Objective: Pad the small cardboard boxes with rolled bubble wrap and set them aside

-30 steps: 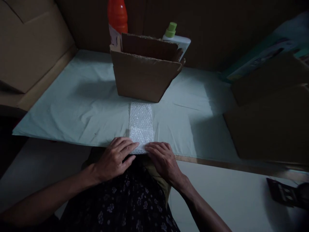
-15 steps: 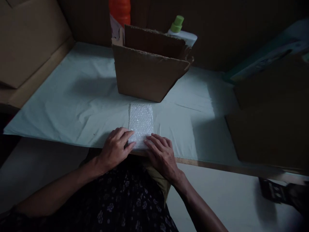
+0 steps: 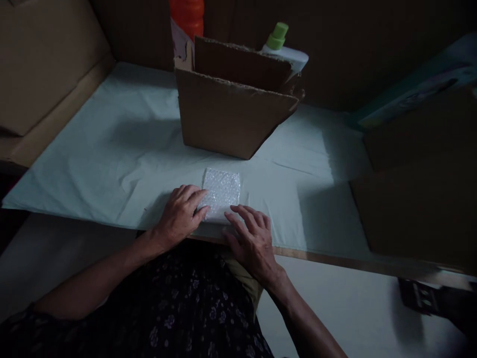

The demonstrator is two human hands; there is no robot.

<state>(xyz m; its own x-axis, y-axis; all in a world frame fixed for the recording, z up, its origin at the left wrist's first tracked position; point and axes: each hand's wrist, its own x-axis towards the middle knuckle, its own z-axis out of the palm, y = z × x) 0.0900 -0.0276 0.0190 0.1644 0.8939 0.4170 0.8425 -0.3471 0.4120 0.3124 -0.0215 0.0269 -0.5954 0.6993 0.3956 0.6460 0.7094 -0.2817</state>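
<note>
While the left hand (image 3: 182, 211), thumb parted, hid part of the wrap (image 3: 222, 188), the right hand (image 3: 254, 238), fingers spread, overlapped its near corner.

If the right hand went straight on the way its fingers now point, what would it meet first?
The right hand would probably meet the bubble wrap first; whether its fingers now touch it is hard to tell.

No legible text or numbers
</note>
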